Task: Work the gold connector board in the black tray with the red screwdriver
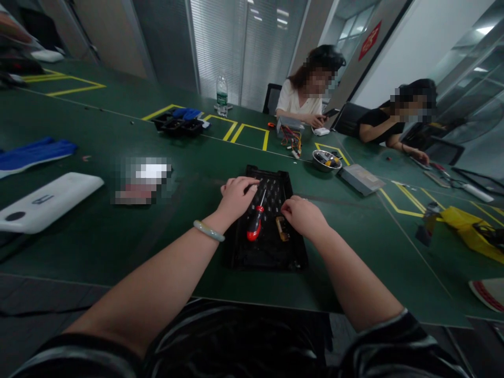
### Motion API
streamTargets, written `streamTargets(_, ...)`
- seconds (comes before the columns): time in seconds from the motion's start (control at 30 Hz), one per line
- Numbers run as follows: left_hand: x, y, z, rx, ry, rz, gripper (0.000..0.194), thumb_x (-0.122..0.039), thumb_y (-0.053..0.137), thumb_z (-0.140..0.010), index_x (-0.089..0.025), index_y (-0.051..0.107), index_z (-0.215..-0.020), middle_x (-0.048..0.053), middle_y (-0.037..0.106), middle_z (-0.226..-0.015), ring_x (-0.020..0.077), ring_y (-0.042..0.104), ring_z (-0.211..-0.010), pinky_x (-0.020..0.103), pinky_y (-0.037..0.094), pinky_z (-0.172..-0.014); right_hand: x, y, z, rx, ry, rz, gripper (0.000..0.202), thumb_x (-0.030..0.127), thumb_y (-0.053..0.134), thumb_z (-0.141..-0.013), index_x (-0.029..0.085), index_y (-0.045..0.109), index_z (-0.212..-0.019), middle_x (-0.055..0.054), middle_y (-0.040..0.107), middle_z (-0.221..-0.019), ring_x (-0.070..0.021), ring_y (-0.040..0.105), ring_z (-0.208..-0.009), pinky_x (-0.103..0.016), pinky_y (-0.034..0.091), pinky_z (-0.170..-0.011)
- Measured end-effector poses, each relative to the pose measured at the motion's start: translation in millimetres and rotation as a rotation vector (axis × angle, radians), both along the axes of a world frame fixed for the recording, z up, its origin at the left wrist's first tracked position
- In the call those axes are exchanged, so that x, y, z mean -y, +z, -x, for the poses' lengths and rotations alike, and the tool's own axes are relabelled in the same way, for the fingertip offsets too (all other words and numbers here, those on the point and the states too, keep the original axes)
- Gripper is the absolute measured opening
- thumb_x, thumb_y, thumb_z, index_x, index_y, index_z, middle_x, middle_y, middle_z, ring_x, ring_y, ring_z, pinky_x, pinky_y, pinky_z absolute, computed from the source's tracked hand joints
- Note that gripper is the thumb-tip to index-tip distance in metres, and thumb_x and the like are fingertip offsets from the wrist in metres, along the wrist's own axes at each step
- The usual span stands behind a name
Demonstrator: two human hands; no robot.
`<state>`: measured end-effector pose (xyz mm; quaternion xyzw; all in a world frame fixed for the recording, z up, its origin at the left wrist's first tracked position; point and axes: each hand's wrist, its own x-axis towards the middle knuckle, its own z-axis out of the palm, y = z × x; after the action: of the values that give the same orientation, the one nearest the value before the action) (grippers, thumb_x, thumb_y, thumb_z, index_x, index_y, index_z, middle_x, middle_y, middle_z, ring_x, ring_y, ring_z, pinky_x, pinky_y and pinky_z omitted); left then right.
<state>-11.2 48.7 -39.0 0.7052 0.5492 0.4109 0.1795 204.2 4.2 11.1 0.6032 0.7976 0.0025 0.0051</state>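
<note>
In front of me on the green table lies a black plastic tray-like part with rows of small light marks or holes. A screwdriver with a red and black handle rests inside it, its shaft pointing away from me. Over the far left rim, my left hand lies with its fingers stretched out. My right hand is at the right rim, fingers curled together; whatever they pinch is hidden. Just left of those fingers, a small brass-coloured piece sits in the black part.
A metal bowl of small parts and a flat grey box stand to the right. A white casing and blue glove lie left. Two people sit across the table, near a bundle of wires and a bottle.
</note>
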Motion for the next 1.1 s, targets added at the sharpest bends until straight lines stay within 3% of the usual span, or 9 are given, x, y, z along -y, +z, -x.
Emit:
streamTargets(0.13, -5.2, -5.4, 0.1, 0.054, 0.035, 0.045, 0.027, -0.036, 0.052, -0.098, -0.031, 0.073, -0.113, 0.001, 0.069, -0.128, 0.0306, 0.053, -0.124, 0.051, 0.034, -0.107, 15.2, -1.3, 3.1, -0.050, -0.082, -0.016, 0.030, 0.040, 0.046, -0.099, 0.021, 0.070, -0.100, -0.009, 0.068, -0.105, -0.0214, 0.065, -0.091, -0.035, 0.049, -0.081)
streamTargets(0.27, -9.5, -10.2, 0.1, 0.067, 0.057, 0.096, 0.027, -0.037, 0.052, -0.097, -0.030, 0.072, -0.114, 0.003, 0.068, -0.129, 0.0328, 0.052, -0.126, 0.055, 0.034, -0.110, 33.9, -2.2, 3.1, -0.062, -0.121, 0.008, 0.040, 0.057, 0.059, -0.089, 0.018, 0.068, -0.087, -0.011, 0.066, -0.097, -0.0249, 0.065, -0.085, -0.040, 0.050, -0.078)
streamTargets(0.67, -17.6, -18.3, 3.4, 0.130, 0.073, 0.137, 0.029, -0.036, 0.057, -0.093, -0.027, 0.072, -0.116, 0.005, 0.064, -0.131, 0.0308, 0.052, -0.128, 0.051, 0.037, -0.114, 42.4, 1.8, 4.2, -0.219, -0.107, 0.109, 0.023, 0.042, 0.065, -0.086, 0.023, 0.074, -0.093, -0.004, 0.071, -0.097, -0.0164, 0.065, -0.080, -0.032, 0.049, -0.074)
streamTargets(1.1, -21.7, -25.6, 5.4, 0.115, 0.035, 0.104, 0.028, -0.032, 0.060, -0.090, -0.027, 0.072, -0.115, 0.003, 0.063, -0.131, 0.0256, 0.054, -0.129, 0.048, 0.037, -0.117, 49.2, -1.1, 3.8, -0.140, -0.005, 0.123, 0.023, 0.038, 0.064, -0.087, 0.023, 0.075, -0.100, -0.005, 0.074, -0.099, -0.0209, 0.068, -0.084, -0.034, 0.049, -0.071)
